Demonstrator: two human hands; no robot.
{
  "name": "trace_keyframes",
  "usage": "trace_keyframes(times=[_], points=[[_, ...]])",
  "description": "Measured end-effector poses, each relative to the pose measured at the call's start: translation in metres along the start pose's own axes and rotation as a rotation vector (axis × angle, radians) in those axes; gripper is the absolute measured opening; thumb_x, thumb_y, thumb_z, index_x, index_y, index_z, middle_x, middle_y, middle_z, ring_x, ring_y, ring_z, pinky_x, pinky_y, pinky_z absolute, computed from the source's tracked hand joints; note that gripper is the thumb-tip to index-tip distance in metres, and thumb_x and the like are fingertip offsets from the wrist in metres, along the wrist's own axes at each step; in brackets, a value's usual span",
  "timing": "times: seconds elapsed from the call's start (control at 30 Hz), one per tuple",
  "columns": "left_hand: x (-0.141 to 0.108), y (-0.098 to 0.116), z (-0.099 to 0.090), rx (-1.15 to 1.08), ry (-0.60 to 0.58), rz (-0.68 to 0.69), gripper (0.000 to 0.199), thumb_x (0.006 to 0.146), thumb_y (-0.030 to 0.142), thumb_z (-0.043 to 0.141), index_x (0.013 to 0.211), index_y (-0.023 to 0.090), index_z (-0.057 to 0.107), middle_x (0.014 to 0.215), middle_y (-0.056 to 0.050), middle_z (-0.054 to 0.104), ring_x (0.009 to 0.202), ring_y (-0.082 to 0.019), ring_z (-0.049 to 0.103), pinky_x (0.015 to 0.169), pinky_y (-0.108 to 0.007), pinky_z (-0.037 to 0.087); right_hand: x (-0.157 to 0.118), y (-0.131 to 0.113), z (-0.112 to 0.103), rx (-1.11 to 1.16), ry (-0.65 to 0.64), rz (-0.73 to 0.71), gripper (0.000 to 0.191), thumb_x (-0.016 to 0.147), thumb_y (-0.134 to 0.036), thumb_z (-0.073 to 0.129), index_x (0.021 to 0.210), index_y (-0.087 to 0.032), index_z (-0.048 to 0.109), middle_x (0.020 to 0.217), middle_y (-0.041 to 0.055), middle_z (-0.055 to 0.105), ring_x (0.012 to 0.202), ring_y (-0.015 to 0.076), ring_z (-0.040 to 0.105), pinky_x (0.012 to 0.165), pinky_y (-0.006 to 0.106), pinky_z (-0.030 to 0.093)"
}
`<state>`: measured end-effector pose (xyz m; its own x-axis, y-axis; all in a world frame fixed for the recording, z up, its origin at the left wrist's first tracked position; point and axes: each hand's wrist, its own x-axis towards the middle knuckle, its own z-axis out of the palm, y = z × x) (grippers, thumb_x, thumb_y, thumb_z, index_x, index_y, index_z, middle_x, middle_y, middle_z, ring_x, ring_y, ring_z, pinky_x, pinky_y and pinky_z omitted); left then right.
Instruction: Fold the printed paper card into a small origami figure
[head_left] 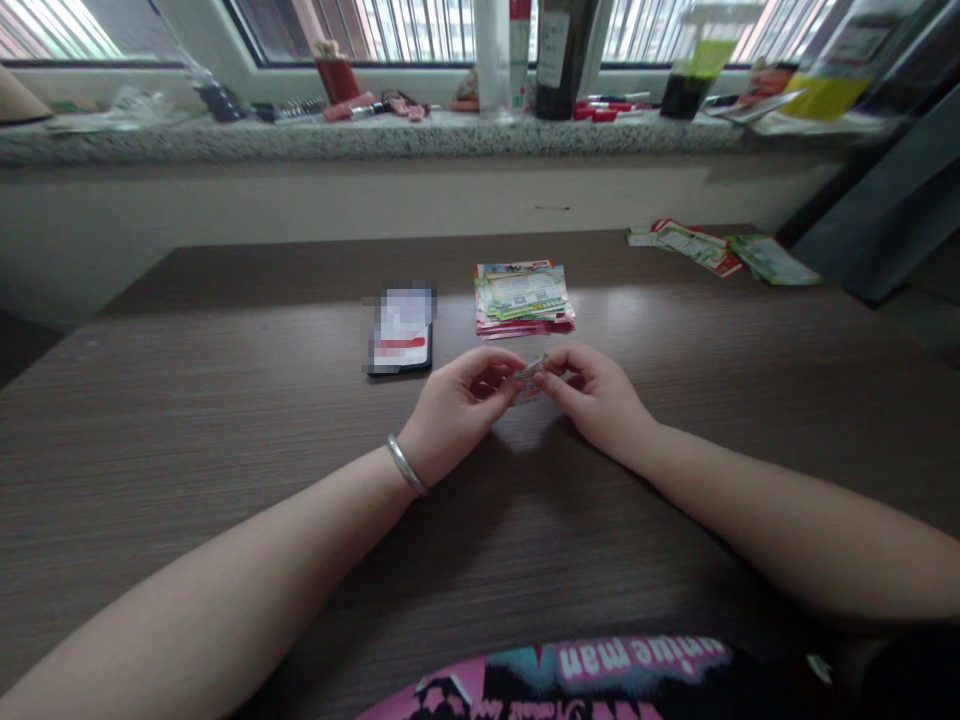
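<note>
A small, pale, crumpled paper piece point(529, 382) is held just above the dark wooden table point(300, 440), in the middle of the view. My left hand point(469, 400) pinches its left side between thumb and fingers; a silver bangle circles that wrist. My right hand point(592, 393) pinches the piece's right edge, with the fingertips close to those of the left. What is printed on the piece is too small to read. Beyond the hands lies a stack of green and red printed papers point(523, 296). Left of the stack is a phone point(403, 330), its screen partly blurred.
More green and red packets point(697, 248) lie at the table's back right. Behind the table, a stone windowsill point(420, 140) carries a dark bottle point(557, 60), a red cup point(337, 78), pens and containers. A dark printed cloth point(615, 665) is at the bottom edge.
</note>
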<state>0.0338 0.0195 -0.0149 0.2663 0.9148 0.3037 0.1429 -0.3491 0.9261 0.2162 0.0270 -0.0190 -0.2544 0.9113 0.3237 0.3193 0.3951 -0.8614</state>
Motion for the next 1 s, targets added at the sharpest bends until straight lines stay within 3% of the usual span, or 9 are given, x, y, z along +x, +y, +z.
trace_keyframes(times=[0.13,0.27,0.4,0.67,0.77,1.0], points=[[-0.0027,0.0008,0.0001,0.114,0.006,0.048,0.019,0.082,0.021,0.064,0.1,0.018,0.064,0.087,-0.004,0.067,0.074,-0.012,0.063,0.064,-0.022,0.051,0.0003,0.0002,-0.0015,-0.024,0.026,-0.112,0.011,0.083,-0.027,0.061,0.076,-0.02,0.057,0.082,0.0021,0.057,0.079,0.0148,0.055,0.061,0.025,0.044],[-0.0046,0.0013,-0.0001,0.219,0.029,0.14,0.016,0.082,0.024,0.065,0.097,0.018,0.067,0.087,-0.004,0.067,0.069,-0.011,0.061,0.059,-0.022,0.049,-0.0018,-0.0039,-0.0036,-0.06,-0.028,-0.179,0.012,0.085,-0.025,0.059,0.075,-0.019,0.056,0.082,0.0024,0.057,0.08,0.0148,0.055,0.064,0.026,0.044],[-0.0042,0.0027,-0.0012,0.189,0.035,0.16,0.013,0.081,0.025,0.067,0.092,0.017,0.068,0.085,-0.004,0.068,0.071,-0.012,0.062,0.061,-0.023,0.049,-0.0036,-0.0043,-0.003,0.016,-0.037,-0.1,0.015,0.087,-0.032,0.059,0.079,-0.019,0.058,0.082,0.0021,0.059,0.075,0.0138,0.056,0.062,0.026,0.045],[-0.0025,0.0046,-0.0012,0.104,-0.027,0.02,0.013,0.082,0.022,0.064,0.093,0.015,0.068,0.08,-0.004,0.068,0.065,-0.011,0.059,0.058,-0.022,0.047,0.0033,0.003,-0.0005,0.331,-0.003,0.042,0.027,0.071,-0.038,0.074,0.08,-0.021,0.055,0.076,-0.0015,0.06,0.066,0.0109,0.055,0.059,0.025,0.046],[-0.0027,0.0037,-0.0019,0.105,-0.028,0.058,0.013,0.083,0.022,0.064,0.093,0.015,0.068,0.084,-0.005,0.069,0.07,-0.012,0.061,0.062,-0.022,0.048,0.0048,0.0041,-0.0008,0.406,-0.042,0.039,0.027,0.069,-0.036,0.076,0.084,-0.021,0.06,0.075,-0.0017,0.062,0.067,0.0111,0.058,0.062,0.026,0.048],[-0.0035,0.0056,-0.0045,0.33,-0.026,0.26,0.013,0.08,0.023,0.07,0.091,0.016,0.068,0.08,-0.002,0.066,0.063,-0.008,0.052,0.059,-0.021,0.043,0.0025,0.0004,-0.0026,0.261,0.019,0.057,0.02,0.067,-0.036,0.077,0.075,-0.02,0.067,0.07,0.0005,0.067,0.065,0.013,0.058,0.061,0.027,0.048]])
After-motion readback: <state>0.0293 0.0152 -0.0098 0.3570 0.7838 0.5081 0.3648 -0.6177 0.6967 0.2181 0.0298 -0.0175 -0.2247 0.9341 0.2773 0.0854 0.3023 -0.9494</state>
